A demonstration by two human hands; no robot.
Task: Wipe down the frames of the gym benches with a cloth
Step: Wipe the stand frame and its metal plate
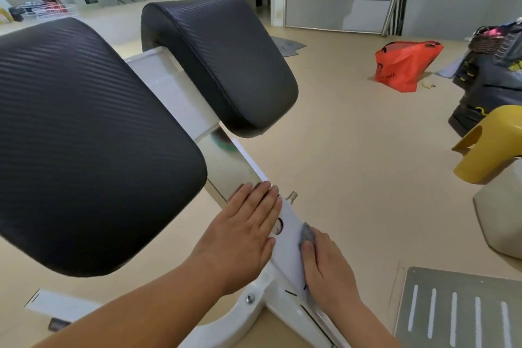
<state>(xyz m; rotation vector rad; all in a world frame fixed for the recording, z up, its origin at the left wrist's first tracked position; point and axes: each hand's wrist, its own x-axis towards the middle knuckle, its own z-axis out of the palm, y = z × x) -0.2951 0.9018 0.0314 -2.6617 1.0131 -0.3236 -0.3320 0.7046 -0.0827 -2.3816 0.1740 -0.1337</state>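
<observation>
Grey cloth [308, 234] sits on the right edge of the bench's white frame [288, 243], low down near the base joint. Right grip [324, 268] grasps the cloth, thumb on top, pressing it to the frame. Left grip [243, 232] is released: flat, fingers straight and together, resting on the frame where the chrome section [228, 167] meets the white plate. Metal pin [291, 195] sticks out just beyond the left fingertips. Bolt [250, 298] sits at the base joint. Two black pads above: near pad [84, 144], far pad [220, 59]. Beige floor [339, 150] carries an orange bag [404, 65], a yellow stool [491, 144] and a grey striped mat [457, 311], all well apart from the bench.
</observation>
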